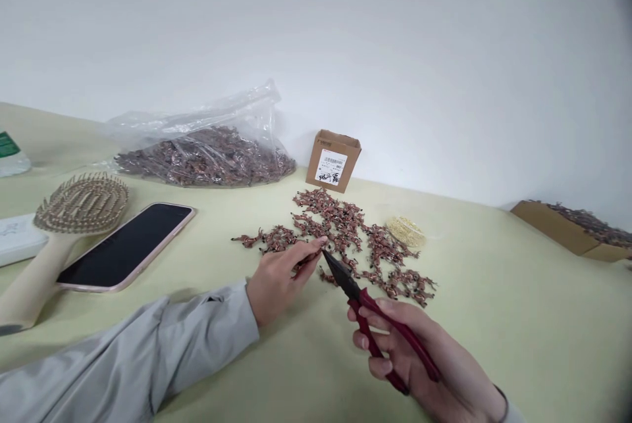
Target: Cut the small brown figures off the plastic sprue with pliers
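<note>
Red-handled pliers [364,298] in curled right hand [439,341], brown piece [299,266] pinched in left hand [275,283]

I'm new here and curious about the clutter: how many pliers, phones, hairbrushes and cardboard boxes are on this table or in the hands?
Pliers: 1
Phone: 1
Hairbrush: 1
Cardboard boxes, labelled box and far-right box: 2
Total: 5

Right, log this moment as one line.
left hand: pinching brown piece, mostly hidden | right hand: holding red-handled pliers, tips by left fingers | ahead: loose brown pieces, cardboard box
</note>
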Demonstrator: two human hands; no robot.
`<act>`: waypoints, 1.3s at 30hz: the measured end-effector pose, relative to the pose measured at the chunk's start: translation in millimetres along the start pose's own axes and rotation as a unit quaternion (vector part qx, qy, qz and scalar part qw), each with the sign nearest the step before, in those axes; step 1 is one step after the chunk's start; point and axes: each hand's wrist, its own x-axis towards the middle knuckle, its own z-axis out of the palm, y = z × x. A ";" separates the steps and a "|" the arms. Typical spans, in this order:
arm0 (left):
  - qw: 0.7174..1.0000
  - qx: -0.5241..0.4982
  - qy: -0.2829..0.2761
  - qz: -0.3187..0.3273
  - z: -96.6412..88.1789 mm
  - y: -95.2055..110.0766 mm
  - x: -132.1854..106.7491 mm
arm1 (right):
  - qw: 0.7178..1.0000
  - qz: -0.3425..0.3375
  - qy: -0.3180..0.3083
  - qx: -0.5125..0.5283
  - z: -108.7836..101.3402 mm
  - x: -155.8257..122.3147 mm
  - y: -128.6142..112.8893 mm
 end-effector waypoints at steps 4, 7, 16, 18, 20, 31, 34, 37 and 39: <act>0.996 -0.041 -0.024 -0.072 3.5 0.9 1.4 | 1.000 -0.004 0.017 0.005 -4.3 7.1 3.5; 0.987 -0.103 -0.044 -0.119 5.2 -1.7 1.7 | 1.000 -0.009 -0.004 0.006 -10.0 9.5 1.6; 0.934 -0.269 -0.078 -0.223 9.1 -7.0 6.0 | 0.994 -0.016 -0.018 -0.107 -26.3 21.6 -8.0; 0.924 -0.285 -0.078 -0.241 9.4 -6.8 7.0 | 0.991 -0.027 0.004 -0.128 -28.8 23.1 -11.2; 0.920 -0.288 -0.081 -0.253 9.5 -6.7 7.4 | 0.985 -0.054 0.026 -0.164 -32.3 22.0 -14.9; 0.924 -0.284 -0.110 -0.229 10.5 -10.4 9.2 | 0.637 -0.351 -0.064 -0.683 -56.3 1.5 -1.0; 0.925 -0.281 -0.111 -0.231 10.8 -10.4 9.8 | 0.604 -0.355 -0.105 -0.706 -57.3 3.4 1.2; 0.927 -0.277 -0.106 -0.229 10.6 -9.7 9.9 | 0.590 -0.348 -0.121 -0.718 -57.0 5.1 1.6; 0.931 -0.266 -0.102 -0.228 10.2 -8.9 9.9 | 0.587 -0.344 -0.126 -0.722 -55.8 4.7 1.3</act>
